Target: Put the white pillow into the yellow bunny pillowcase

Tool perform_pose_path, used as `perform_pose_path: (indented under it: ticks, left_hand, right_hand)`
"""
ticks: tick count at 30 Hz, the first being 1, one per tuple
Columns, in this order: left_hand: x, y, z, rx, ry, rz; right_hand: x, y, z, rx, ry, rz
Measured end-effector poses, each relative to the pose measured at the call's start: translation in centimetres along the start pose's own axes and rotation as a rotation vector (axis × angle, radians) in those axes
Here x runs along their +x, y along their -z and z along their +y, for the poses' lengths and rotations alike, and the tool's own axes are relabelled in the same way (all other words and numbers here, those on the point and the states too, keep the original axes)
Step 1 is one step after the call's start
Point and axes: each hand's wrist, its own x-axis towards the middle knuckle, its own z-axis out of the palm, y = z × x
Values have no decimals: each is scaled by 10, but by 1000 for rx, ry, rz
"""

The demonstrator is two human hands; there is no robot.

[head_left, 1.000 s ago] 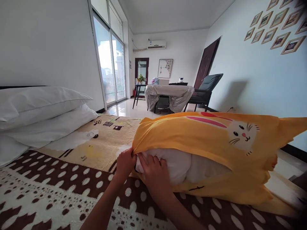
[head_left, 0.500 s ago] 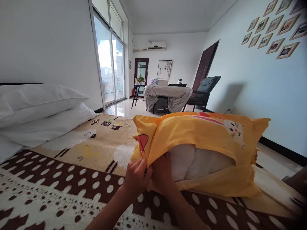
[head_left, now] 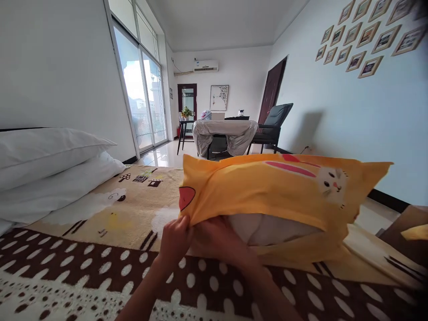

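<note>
A yellow pillowcase (head_left: pixel 254 191) with a rabbit face on its right part lies across the bed. Through the long opening on its near side shows a white pillow (head_left: pixel 272 229). My left hand (head_left: pixel 174 240) is closed, pinching the pillowcase at the near left corner, below a red patch. Beside it, my right hand (head_left: pixel 222 240) reaches into the left end of the opening, between the fabric and the pillow. The fabric hides its fingertips.
The bed carries a brown and beige patterned blanket (head_left: pixel 130 218). White pillows (head_left: pixel 50 165) are stacked at the left. Beyond the bed stand a covered table (head_left: pixel 227 127) and a dark chair (head_left: pixel 272 127). A brown object with a yellow strip (head_left: pixel 416 232) is at the right edge.
The pillowcase's left end looks straighter and its corners stick out more. The opening shows less of the pillow. My left hand has shifted slightly left; the camera view has turned right.
</note>
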Motion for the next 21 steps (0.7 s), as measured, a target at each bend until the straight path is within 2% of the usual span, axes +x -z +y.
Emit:
perform_pose_path:
  ticks: [2, 3, 5, 8, 10, 13, 15, 18, 21]
  left_hand:
    - [5, -7, -16, 64, 112, -140]
    - [6, -8, -21, 89, 141, -192]
    - [4, -6, -22, 143, 154, -210]
    - [0, -1, -15, 216, 88, -54]
    - [1, 1, -11, 241, 20, 106]
    - [13, 3, -6, 242, -88, 320]
    - [31, 4, -2, 213, -169, 436]
    - [66, 6, 12, 155, -300, 573]
    - [97, 5, 32, 83, -364, 611]
  right_hand:
    - [-6, 16, -3, 88, 139, -111]
    - [-9, 24, -4, 119, 154, -129]
    - [-15, 37, -3, 92, 14, -49]
    - [-21, 46, -4, -146, -393, 136]
    - [-23, 47, -7, -274, -536, 153]
    - [-24, 45, -13, -306, -532, 74]
    - [-23, 44, -12, -283, -503, 82]
    - [-20, 38, -3, -261, -399, 266]
    - [-13, 22, 12, -290, -289, 402]
